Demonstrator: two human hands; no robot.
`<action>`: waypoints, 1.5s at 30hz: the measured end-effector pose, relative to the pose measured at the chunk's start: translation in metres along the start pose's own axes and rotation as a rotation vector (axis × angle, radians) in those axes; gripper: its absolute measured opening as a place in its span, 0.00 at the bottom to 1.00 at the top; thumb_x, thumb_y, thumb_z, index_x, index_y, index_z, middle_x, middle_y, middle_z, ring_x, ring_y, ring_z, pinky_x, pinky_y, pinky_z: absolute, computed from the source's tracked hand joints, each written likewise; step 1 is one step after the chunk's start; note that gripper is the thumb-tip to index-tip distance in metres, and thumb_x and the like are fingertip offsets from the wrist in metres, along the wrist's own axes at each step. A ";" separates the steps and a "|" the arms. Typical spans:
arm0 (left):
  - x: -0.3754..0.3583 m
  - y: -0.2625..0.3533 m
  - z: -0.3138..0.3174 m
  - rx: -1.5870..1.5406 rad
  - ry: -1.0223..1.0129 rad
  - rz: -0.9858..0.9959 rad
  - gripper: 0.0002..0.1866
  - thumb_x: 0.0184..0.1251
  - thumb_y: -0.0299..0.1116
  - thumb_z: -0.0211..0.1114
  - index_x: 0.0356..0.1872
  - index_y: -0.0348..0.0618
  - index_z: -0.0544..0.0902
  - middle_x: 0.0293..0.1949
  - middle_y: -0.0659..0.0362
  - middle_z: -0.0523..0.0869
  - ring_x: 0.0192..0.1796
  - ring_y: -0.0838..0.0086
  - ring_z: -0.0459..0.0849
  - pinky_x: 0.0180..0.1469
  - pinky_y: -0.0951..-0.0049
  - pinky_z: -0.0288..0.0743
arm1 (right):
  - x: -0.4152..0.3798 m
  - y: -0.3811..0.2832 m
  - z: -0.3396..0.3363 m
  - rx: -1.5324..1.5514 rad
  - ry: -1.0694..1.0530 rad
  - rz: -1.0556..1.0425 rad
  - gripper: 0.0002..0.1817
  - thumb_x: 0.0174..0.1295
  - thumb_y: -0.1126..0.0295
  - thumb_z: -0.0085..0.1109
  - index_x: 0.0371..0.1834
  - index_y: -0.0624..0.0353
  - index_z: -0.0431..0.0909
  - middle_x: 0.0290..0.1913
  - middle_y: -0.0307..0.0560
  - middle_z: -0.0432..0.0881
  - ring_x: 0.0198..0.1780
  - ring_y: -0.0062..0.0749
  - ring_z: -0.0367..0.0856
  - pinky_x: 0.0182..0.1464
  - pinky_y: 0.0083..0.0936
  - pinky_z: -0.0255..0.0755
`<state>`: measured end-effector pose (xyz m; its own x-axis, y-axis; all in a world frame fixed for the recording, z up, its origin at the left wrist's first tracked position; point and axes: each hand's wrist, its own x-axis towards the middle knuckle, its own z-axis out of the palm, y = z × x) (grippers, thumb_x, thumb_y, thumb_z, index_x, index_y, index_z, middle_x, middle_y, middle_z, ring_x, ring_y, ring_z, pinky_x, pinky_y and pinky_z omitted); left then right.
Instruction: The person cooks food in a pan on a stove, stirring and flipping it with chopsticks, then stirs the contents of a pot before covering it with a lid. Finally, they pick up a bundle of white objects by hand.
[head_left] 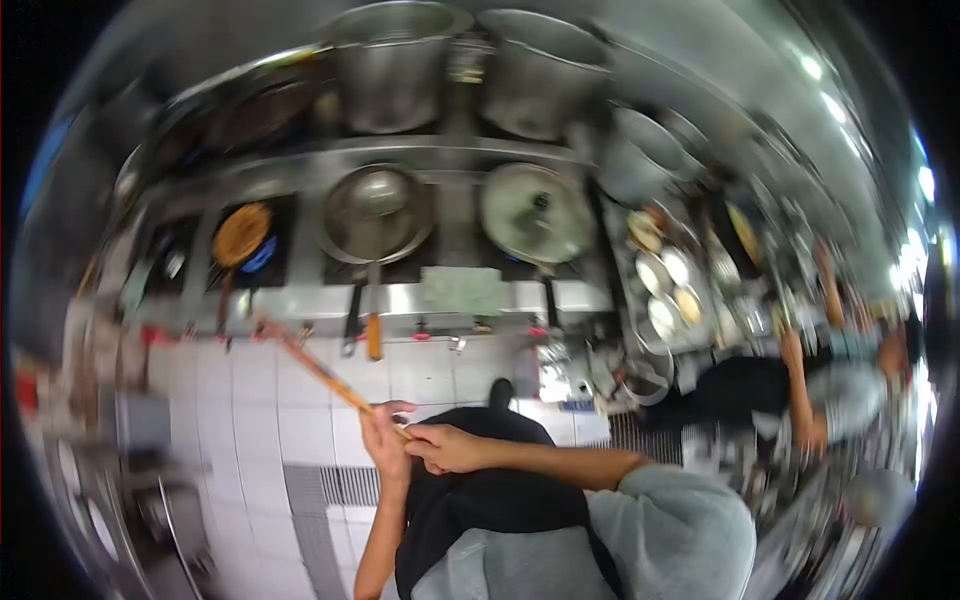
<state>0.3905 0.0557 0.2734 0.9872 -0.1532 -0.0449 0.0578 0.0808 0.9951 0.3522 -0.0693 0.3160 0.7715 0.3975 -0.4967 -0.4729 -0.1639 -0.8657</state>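
A long, thin wooden stick-like tool (330, 378) slants up and left from my hands, its far end reddish and blurred. My right hand (447, 449) is closed around its near end, in front of my black apron. Right beside it, my left hand (384, 445) wraps the same tool a little further up, with some fingertips lifted. The far end reaches toward the stove's front edge, below a small pan (242, 236) with browned food in it. A blue flame shows by that pan.
On the stove stand a wide pan (335, 235) with a ladle in it and a glass-lidded pan (510, 215). A folded green cloth (461, 290) lies between them at the front. Tall pots (392, 85) stand behind. At right, a co-worker (850, 400) stands near food containers (655, 275).
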 end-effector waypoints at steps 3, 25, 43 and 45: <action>0.005 -0.005 0.002 -0.065 -0.205 -0.076 0.13 0.72 0.40 0.44 0.44 0.39 0.68 0.37 0.54 0.81 0.33 0.77 0.77 0.37 0.79 0.69 | -0.001 0.038 -0.010 -0.039 0.282 -0.226 0.11 0.66 0.63 0.44 0.36 0.58 0.73 0.23 0.38 0.73 0.25 0.23 0.72 0.28 0.23 0.67; -0.201 -0.205 -0.270 0.851 -0.089 -1.066 0.24 0.56 0.46 0.63 0.52 0.46 0.75 0.28 0.52 0.84 0.22 0.69 0.82 0.18 0.69 0.75 | -0.414 0.509 -0.433 -0.642 1.550 0.544 0.19 0.60 0.70 0.44 0.54 0.63 0.71 0.52 0.55 0.74 0.53 0.41 0.72 0.55 0.30 0.62; -0.096 -0.184 -0.221 0.833 -0.438 -0.703 0.23 0.60 0.51 0.57 0.53 0.50 0.77 0.51 0.51 0.78 0.55 0.57 0.75 0.59 0.67 0.66 | 0.037 -0.017 -0.043 -0.564 0.733 -0.543 0.14 0.63 0.76 0.36 0.36 0.68 0.76 0.44 0.52 0.76 0.42 0.35 0.77 0.47 0.28 0.70; -0.106 -0.175 -0.266 0.772 -0.383 -0.784 0.24 0.59 0.51 0.57 0.52 0.49 0.77 0.51 0.50 0.78 0.56 0.57 0.74 0.59 0.66 0.65 | 0.141 -0.005 0.019 -0.326 0.234 -0.595 0.18 0.62 0.81 0.39 0.56 0.65 0.66 0.48 0.49 0.77 0.47 0.31 0.77 0.49 0.25 0.70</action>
<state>0.3154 0.3195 0.0802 0.6039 -0.1930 -0.7733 0.3966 -0.7688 0.5017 0.4550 0.0046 0.2513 0.9473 0.3054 0.0968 0.1795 -0.2556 -0.9500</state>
